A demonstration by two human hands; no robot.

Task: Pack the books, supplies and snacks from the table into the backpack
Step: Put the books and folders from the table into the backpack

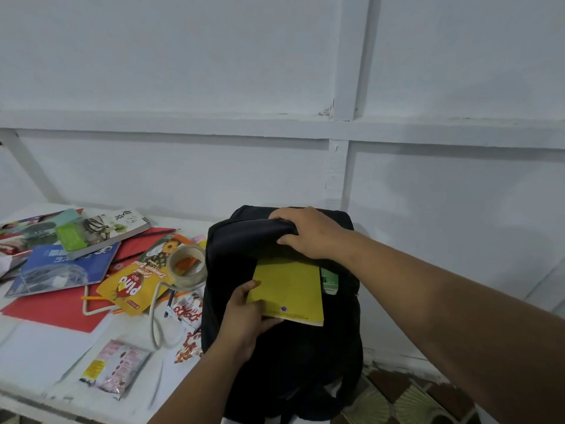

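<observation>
A black backpack (275, 356) stands upright at the right end of the white table (39, 356). My right hand (308, 232) grips the top flap of the backpack and holds it up. My left hand (247, 313) holds a yellow book (290, 286) by its lower left corner, with the book's upper part inside the opening. A green item (329, 280) shows inside the backpack to the right of the book. To the left lie a yellow snack pouch (134, 289), a roll of tape (188, 264), red-and-white snack packets (188, 310), a pink packet (117, 367) and several books.
A blue book (61, 267), a grey book with a green slip (104, 234) and a red folder (55, 310) are piled at the left. A white cord (156, 319) loops near the backpack. Pencils lie among the items. A white panelled wall is behind; patterned floor (397, 396) lies at the right.
</observation>
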